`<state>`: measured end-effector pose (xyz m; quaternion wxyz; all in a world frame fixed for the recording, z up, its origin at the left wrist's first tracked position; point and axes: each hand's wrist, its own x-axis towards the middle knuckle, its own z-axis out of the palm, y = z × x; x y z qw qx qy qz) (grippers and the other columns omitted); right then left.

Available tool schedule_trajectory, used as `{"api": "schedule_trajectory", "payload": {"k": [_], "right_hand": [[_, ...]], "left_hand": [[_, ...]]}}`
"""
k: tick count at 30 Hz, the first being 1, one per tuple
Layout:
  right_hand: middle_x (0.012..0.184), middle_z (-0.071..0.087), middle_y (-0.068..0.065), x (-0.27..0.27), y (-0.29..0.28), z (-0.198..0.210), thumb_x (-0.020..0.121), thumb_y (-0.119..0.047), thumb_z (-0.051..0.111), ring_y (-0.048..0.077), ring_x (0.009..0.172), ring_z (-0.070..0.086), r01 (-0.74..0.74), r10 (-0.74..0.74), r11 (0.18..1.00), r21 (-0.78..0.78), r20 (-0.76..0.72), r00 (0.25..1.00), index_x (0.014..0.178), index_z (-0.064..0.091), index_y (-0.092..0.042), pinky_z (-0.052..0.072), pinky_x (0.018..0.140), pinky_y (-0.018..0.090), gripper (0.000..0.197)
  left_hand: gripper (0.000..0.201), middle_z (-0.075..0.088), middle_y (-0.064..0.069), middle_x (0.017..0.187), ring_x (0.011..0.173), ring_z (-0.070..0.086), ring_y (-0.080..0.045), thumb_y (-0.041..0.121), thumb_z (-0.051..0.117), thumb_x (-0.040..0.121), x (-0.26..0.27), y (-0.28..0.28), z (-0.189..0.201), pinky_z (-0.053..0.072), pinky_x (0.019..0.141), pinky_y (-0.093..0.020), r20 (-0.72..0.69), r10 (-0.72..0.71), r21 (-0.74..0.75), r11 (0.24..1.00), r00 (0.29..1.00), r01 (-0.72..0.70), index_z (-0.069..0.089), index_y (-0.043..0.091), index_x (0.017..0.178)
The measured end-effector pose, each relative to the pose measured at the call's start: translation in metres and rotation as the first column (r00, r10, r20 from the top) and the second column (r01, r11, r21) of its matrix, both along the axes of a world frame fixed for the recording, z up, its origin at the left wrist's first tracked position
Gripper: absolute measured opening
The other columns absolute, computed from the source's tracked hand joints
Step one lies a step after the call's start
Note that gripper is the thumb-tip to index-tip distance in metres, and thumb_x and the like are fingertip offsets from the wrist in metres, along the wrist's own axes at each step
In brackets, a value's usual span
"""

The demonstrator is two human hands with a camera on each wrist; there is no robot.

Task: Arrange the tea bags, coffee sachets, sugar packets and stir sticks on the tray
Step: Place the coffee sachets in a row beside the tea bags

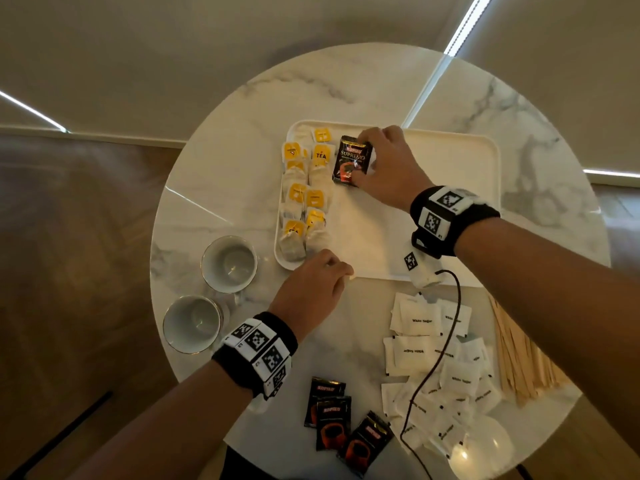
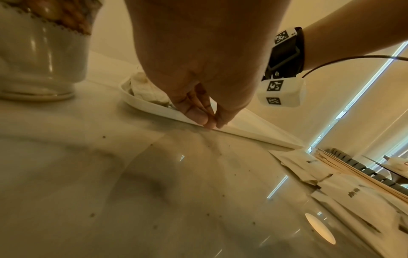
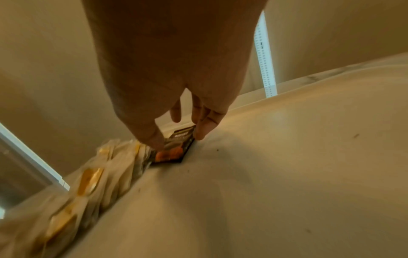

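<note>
A white tray (image 1: pixel 495 174) sits mid-table. Tea bags (image 1: pixel 304 195) with yellow tags fill its left side in two columns. My right hand (image 1: pixel 367 161) pinches a black coffee sachet (image 1: pixel 349 161) by its edges, low on the tray just right of the tea bags. The right wrist view shows the thumb and fingers of that hand (image 3: pixel 176 137) on the sachet (image 3: pixel 176 150), beside the tea bags (image 3: pixel 88 183). My left hand (image 1: pixel 341 271) pinches the tray's near rim (image 2: pixel 253 132) between its fingertips (image 2: pixel 205 120). Three coffee sachets (image 1: pixel 332 417), sugar packets (image 1: pixel 433 358) and wooden stir sticks (image 1: pixel 519 355) lie on the table near me.
Two white cups (image 1: pixel 228 263) (image 1: pixel 192 323) stand left of the tray, close to my left wrist. A black cable (image 1: pixel 446 341) hangs from my right wrist over the sugar packets. The tray's middle and right are bare. The round marble table (image 1: pixel 346 88) ends close behind the tray.
</note>
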<state>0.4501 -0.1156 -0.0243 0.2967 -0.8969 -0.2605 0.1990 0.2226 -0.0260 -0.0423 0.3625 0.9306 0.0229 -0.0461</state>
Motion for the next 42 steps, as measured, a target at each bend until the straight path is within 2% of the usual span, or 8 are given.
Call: {"api": "schedule_trajectory", "payload": {"k": [3, 8, 18, 24, 28, 32, 35, 42], "right_hand": [[0.126, 0.042, 0.014, -0.008, -0.001, -0.009, 0.079, -0.021, 0.073, 0.032, 0.102, 0.056, -0.098, 0.1, 0.994, -0.05, 0.029, 0.995, 0.127, 0.056, -0.012, 0.052, 0.092, 0.041, 0.052], [0.127, 0.044, 0.014, -0.009, 0.004, -0.012, 0.081, -0.016, 0.069, 0.036, 0.11, 0.05, -0.053, 0.057, 0.997, -0.058, 0.085, 0.995, 0.119, 0.062, -0.015, 0.047, 0.097, 0.05, 0.038], [0.129, 0.044, 0.009, -0.018, -0.002, 0.018, 0.082, -0.023, 0.071, 0.032, 0.112, 0.049, -0.092, 0.101, 0.991, -0.098, 0.099, 0.99, 0.118, 0.061, -0.019, 0.042, 0.097, 0.046, 0.038], [0.12, 0.049, 0.009, -0.048, -0.024, 0.05, 0.087, -0.023, 0.068, 0.029, 0.105, 0.055, -0.167, 0.17, 0.983, -0.072, 0.045, 0.984, 0.118, 0.06, -0.014, 0.047, 0.095, 0.046, 0.033], [0.115, 0.053, 0.006, -0.085, -0.044, 0.066, 0.088, -0.023, 0.068, 0.021, 0.099, 0.055, -0.201, 0.202, 0.979, -0.047, 0.028, 0.979, 0.115, 0.062, -0.015, 0.049, 0.09, 0.037, 0.029], [0.105, 0.059, 0.005, -0.13, -0.065, 0.08, 0.09, -0.024, 0.067, 0.017, 0.09, 0.055, -0.263, 0.264, 0.963, -0.066, 0.012, 0.964, 0.111, 0.063, -0.013, 0.047, 0.082, 0.03, 0.024], [0.1, 0.061, 0.002, -0.168, -0.083, 0.084, 0.09, -0.024, 0.066, 0.015, 0.086, 0.055, -0.304, 0.303, 0.949, -0.088, -0.022, 0.953, 0.108, 0.064, -0.013, 0.047, 0.08, 0.03, 0.021], [0.091, 0.061, -0.003, -0.251, -0.113, 0.055, 0.092, -0.026, 0.058, 0.017, 0.088, 0.057, -0.412, 0.378, 0.883, -0.224, -0.18, 0.908, 0.104, 0.066, -0.016, 0.046, 0.077, 0.03, 0.017]], "left_hand": [[0.015, 0.057, -0.005, 0.095, 0.077, 0.061, -0.018, 0.009, 0.062, 0.09, 0.0, 0.001, -0.001, 0.056, 0.067, -0.034, -0.006, -0.018, 0.001, 1.0, 1.0, 0.018, 0.071, 0.013, 0.101], [0.014, 0.057, -0.004, 0.094, 0.078, 0.061, -0.018, 0.01, 0.063, 0.09, 0.0, 0.002, 0.0, 0.056, 0.067, -0.035, -0.008, -0.023, 0.002, 1.0, 1.0, 0.023, 0.072, 0.014, 0.101], [0.02, 0.06, -0.007, 0.097, 0.084, 0.063, -0.021, 0.003, 0.062, 0.088, -0.001, 0.001, 0.003, 0.053, 0.075, -0.028, -0.022, -0.041, 0.034, 0.999, 0.999, 0.041, 0.071, 0.01, 0.104], [0.021, 0.062, -0.01, 0.102, 0.087, 0.062, -0.021, -0.001, 0.064, 0.085, -0.017, -0.002, 0.018, 0.039, 0.081, -0.016, 0.003, -0.085, 0.053, 0.995, 0.996, 0.085, 0.07, 0.005, 0.105], [0.019, 0.059, -0.004, 0.108, 0.088, 0.06, -0.019, 0.011, 0.06, 0.092, -0.041, -0.003, 0.024, 0.049, 0.08, -0.03, -0.107, -0.061, 0.015, 0.998, 0.992, 0.063, 0.067, 0.013, 0.11], [0.016, 0.059, 0.001, 0.105, 0.083, 0.057, -0.012, 0.02, 0.059, 0.095, -0.07, -0.007, 0.03, 0.045, 0.078, -0.024, -0.165, -0.122, 0.004, 0.992, 0.979, 0.125, 0.067, 0.016, 0.109], [0.016, 0.058, 0.004, 0.101, 0.081, 0.053, -0.008, 0.027, 0.059, 0.096, -0.093, -0.01, 0.03, 0.047, 0.079, -0.026, -0.202, -0.176, -0.009, 0.984, 0.964, 0.178, 0.066, 0.018, 0.107], [0.028, 0.054, 0.006, 0.102, 0.086, 0.056, -0.01, 0.043, 0.068, 0.088, -0.141, -0.018, 0.021, 0.048, 0.075, -0.026, -0.262, -0.286, 0.012, 0.954, 0.922, 0.3, 0.066, 0.022, 0.106]]}}
